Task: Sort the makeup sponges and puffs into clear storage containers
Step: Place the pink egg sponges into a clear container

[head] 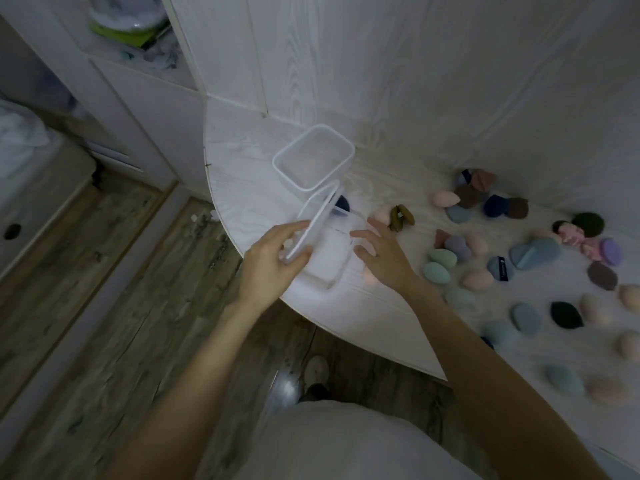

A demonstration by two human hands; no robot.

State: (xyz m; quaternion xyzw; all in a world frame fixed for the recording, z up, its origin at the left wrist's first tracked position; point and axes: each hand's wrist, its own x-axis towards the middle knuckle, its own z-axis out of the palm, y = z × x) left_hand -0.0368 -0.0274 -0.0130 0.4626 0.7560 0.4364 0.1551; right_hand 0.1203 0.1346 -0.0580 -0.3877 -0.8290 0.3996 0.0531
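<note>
Left hand (273, 258) fingers clamp a tilted clear lid (313, 225); right hand (381, 254) fingers spread apart, hiding one sponge; two clear containers (313, 157) near the table (363, 317) edge; blurred sponges uncountable.

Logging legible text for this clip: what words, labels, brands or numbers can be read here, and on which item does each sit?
No text can be read in this frame.
Blue puff: small white mark on a dark tag, too small and blurred to read.
Dark blue puff at the back of the pile: similar pale mark, unreadable.
Clear container, lid and green item on the shelf: no lettering visible.
</note>
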